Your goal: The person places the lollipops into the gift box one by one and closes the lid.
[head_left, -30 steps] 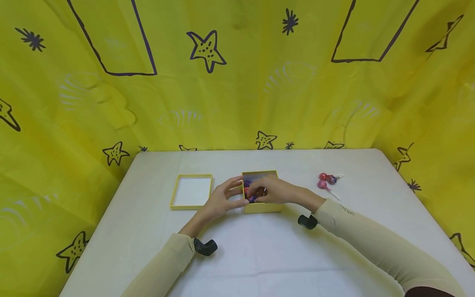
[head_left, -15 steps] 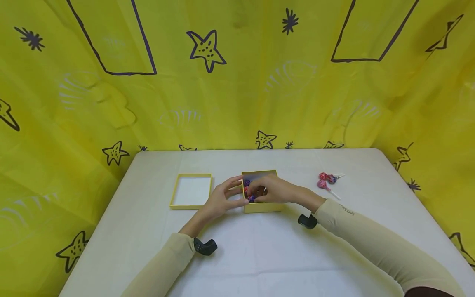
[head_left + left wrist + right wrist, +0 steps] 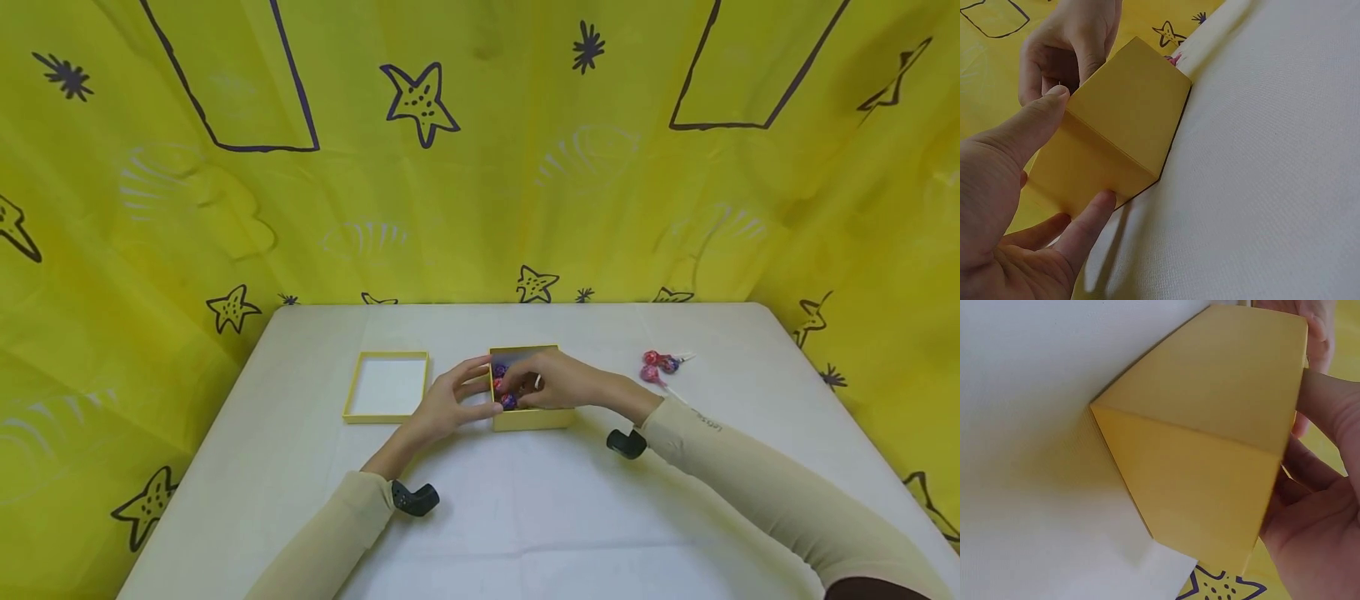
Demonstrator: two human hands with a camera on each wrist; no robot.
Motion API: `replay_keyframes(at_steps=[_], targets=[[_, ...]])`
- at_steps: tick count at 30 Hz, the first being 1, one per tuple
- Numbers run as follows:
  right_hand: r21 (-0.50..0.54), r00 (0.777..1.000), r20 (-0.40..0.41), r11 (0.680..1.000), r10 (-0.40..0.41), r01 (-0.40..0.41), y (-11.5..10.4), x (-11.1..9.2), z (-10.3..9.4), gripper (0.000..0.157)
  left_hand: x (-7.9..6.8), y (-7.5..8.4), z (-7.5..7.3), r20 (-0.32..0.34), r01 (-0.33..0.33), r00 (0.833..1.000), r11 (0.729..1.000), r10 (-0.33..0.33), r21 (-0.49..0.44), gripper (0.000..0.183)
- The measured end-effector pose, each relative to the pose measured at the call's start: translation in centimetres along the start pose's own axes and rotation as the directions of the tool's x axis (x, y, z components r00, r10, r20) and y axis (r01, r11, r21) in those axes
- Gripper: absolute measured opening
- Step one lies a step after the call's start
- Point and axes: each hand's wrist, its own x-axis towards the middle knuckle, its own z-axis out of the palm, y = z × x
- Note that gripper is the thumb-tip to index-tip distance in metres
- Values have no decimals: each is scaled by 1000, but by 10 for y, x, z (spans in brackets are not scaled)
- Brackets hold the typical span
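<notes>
A small yellow box (image 3: 531, 420) stands without its lid on the white table, with several wrapped lollipops (image 3: 500, 369) in purple and red inside along its left side. My left hand (image 3: 444, 403) is at the box's left wall, fingers extended against it and thumb at the near corner of the rim. Over the rim reaches my right hand (image 3: 557, 382), its fingers curled down into the box around a lollipop; a bit of white stick shows between them. The fingertips partly hide what they pinch. Both wrist views show the box's outer walls (image 3: 1129, 100), not its inside.
Left of the box lies its lid (image 3: 388, 387), white inside with a yellow rim. On the right of the table lie 3 more lollipops, red, purple and pink (image 3: 650, 373). A yellow patterned cloth (image 3: 480, 192) hangs behind the table (image 3: 570, 517) and at both sides.
My right hand's fingers have shifted slightly inside the box, and the right forearm has moved a little to the right. The left hand, box and lid hold their places.
</notes>
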Motion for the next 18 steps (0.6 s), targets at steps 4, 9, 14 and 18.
replay_keyframes(at_steps=[4, 9, 14, 18], targets=[[-32, 999, -25, 999, -24, 23, -3, -4, -7, 21, 0, 0, 0, -8, 0, 1000, 1000, 0, -8, 79], [-74, 999, -46, 997, -19, 16, -8, -12, -18, 23, -2, 0, 1, -14, -3, 1000, 1000, 3, -8, 79], [-94, 997, -60, 994, 44, -49, -12, -21, -30, 30, -2, -1, 1, -19, -1, 1000, 1000, 1, 1, 80], [-110, 994, -82, 991, 68, -77, -13, -28, -38, 31, -1, 0, 1, -21, 14, 1000, 1000, -14, 8, 79]])
